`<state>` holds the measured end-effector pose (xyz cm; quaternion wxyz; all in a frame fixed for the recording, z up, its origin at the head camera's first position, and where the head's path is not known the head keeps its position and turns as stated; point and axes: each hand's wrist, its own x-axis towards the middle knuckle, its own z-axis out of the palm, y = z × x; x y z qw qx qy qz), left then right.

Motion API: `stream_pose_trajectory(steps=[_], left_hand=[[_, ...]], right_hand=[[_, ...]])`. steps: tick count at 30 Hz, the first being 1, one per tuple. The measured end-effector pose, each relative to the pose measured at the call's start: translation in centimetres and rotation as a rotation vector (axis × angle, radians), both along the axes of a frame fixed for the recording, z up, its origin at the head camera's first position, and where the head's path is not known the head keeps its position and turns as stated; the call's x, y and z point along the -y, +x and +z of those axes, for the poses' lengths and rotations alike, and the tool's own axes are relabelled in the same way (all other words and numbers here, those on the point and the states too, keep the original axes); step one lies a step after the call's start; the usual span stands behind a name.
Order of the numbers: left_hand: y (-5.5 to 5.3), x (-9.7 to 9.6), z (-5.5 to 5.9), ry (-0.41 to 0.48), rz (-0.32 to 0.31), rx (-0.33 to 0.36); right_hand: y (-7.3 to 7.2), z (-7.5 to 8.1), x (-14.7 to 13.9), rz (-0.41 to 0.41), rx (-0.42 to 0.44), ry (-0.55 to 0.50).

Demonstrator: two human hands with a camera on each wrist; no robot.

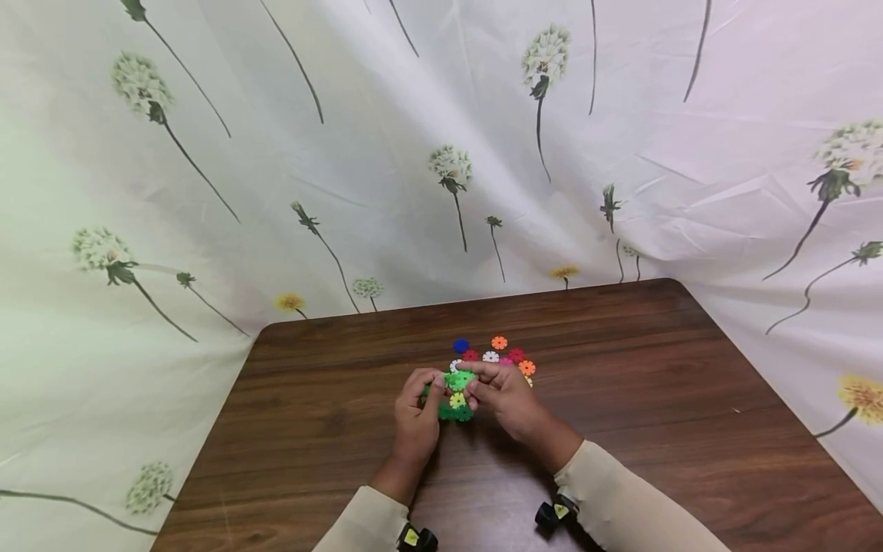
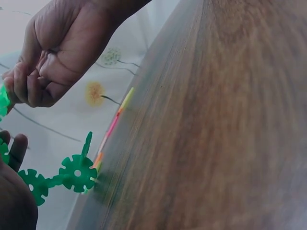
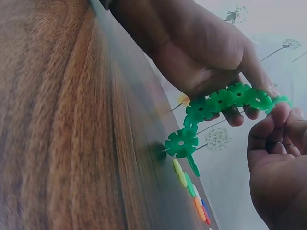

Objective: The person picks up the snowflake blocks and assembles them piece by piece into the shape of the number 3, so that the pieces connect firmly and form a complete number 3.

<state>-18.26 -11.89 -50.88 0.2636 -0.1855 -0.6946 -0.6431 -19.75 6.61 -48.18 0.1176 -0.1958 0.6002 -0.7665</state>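
A curved chain of interlocked green notched discs (image 3: 219,101) runs between the two hands, held above the table. My left hand (image 1: 417,414) grips the chain, its thumb and fingers around the linked part. Its free end hangs down, with a disc (image 2: 77,173) and another set edge-on to it. My right hand (image 1: 509,400) pinches a green disc (image 3: 278,103) at the other end of the chain between thumb and fingertips. The fingertips partly hide that disc, so I cannot tell how firmly it is slotted in.
Loose notched discs lie on the brown wooden table (image 1: 331,414) beyond the hands: a blue disc (image 1: 461,346), an orange disc (image 1: 499,343), a white disc (image 1: 490,356) and several others. A yellow-green disc (image 1: 457,400) shows between the hands. A dandelion-print curtain (image 1: 386,192) hangs behind the table.
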Motion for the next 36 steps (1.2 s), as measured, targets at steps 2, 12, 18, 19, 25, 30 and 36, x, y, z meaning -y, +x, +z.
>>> stream_pose_trajectory(steps=[2, 12, 18, 19, 25, 30, 36], left_hand=[[0.0, 0.0, -0.1, -0.001, 0.003, 0.002], [-0.3, 0.1, -0.5, 0.015, 0.018, 0.014], [-0.3, 0.3, -0.2, 0.002, 0.008, -0.01], [-0.3, 0.3, -0.1, -0.005, 0.004, -0.015], [-0.3, 0.4, 0.2, -0.062, -0.014, -0.054], [-0.3, 0.7, 0.3, -0.075, -0.005, -0.052], [-0.4, 1.1, 0.4, -0.123, -0.017, -0.057]], right_hand=[[0.0, -0.1, 0.1, -0.006, 0.001, 0.009], [-0.1, -0.2, 0.3, -0.041, 0.032, -0.059], [0.0, -0.2, 0.3, -0.07, 0.022, -0.08], [0.0, -0.1, 0.4, -0.068, 0.021, -0.082], [0.2, 0.2, 0.5, -0.068, 0.027, -0.096], [0.6, 0.5, 0.5, -0.089, 0.012, -0.102], [0.6, 0.3, 0.4, -0.091, -0.04, -0.1]])
